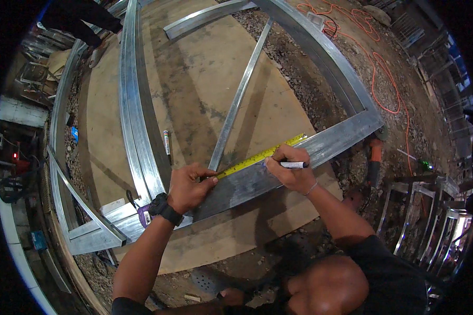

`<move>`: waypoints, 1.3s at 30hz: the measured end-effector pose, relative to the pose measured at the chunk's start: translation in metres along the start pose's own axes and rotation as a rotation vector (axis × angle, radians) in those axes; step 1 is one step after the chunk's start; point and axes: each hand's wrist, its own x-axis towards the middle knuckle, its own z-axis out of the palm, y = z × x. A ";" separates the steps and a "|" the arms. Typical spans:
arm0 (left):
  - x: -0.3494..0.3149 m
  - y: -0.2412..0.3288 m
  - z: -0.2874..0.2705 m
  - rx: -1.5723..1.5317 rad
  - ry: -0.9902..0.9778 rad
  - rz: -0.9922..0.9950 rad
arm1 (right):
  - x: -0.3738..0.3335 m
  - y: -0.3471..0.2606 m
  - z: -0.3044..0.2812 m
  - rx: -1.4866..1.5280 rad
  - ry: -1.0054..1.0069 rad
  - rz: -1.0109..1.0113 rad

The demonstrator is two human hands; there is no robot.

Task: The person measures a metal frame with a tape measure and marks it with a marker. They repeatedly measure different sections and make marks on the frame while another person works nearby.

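Note:
A long galvanized metal beam (pixel 231 191), part of a large frame, lies crosswise in front of me. Along its upper side stretches the yellow blade of a tape measure (pixel 257 156). My left hand (pixel 192 186) pinches this blade between thumb and fingers. The purple tape case (pixel 144 215) shows beside my left wrist, partly hidden by a dark wristwatch (pixel 166 208). In my right hand (pixel 291 170) is a white marker with a black end (pixel 293 165), its other end at the beam's face near the blade. Fingers partly cover the marker.
A second marker (pixel 166 143) lies on the tan board (pixel 189 89) beneath the frame. A thin diagonal bar (pixel 242 94) crosses the frame's opening. An orange and black power tool (pixel 374 160) lies beyond the beam's right end. Orange cord (pixel 383 79) loops over the dirt. Another person's legs (pixel 84 26) stand far left.

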 end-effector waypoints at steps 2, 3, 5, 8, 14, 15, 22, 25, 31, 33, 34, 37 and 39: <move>0.000 -0.001 -0.001 0.004 -0.006 -0.005 | 0.001 -0.003 0.000 0.009 -0.017 0.012; 0.000 -0.001 0.000 0.003 -0.009 -0.013 | 0.001 -0.003 0.000 0.016 -0.021 0.020; 0.000 -0.001 0.000 0.002 -0.016 -0.029 | 0.000 -0.001 0.001 0.022 -0.028 0.035; -0.001 -0.006 0.000 -0.004 0.001 0.021 | 0.000 -0.003 0.002 0.011 -0.036 0.050; 0.001 0.000 -0.001 0.043 0.004 0.019 | 0.000 -0.002 0.003 0.026 -0.038 0.049; 0.000 0.001 -0.001 0.032 0.005 0.009 | 0.000 -0.003 0.003 0.026 -0.041 0.055; 0.000 0.001 -0.002 0.026 0.005 -0.006 | -0.001 -0.002 0.002 0.002 -0.009 0.059; -0.001 -0.002 -0.001 0.021 0.008 -0.007 | -0.003 0.001 0.003 0.055 0.024 0.125; 0.000 0.002 0.000 0.048 -0.003 -0.045 | -0.003 -0.011 0.018 0.050 -0.016 0.088; 0.000 0.002 0.000 0.039 0.006 -0.033 | -0.002 -0.013 0.019 0.013 -0.032 0.047; -0.001 0.001 0.000 0.031 0.009 -0.032 | -0.002 -0.013 0.019 -0.008 -0.034 0.031; 0.000 -0.002 0.001 -0.004 0.010 -0.028 | 0.000 -0.014 0.019 0.006 -0.032 -0.006; 0.000 0.000 0.001 -0.005 0.004 -0.039 | -0.001 -0.013 0.021 0.036 -0.039 0.003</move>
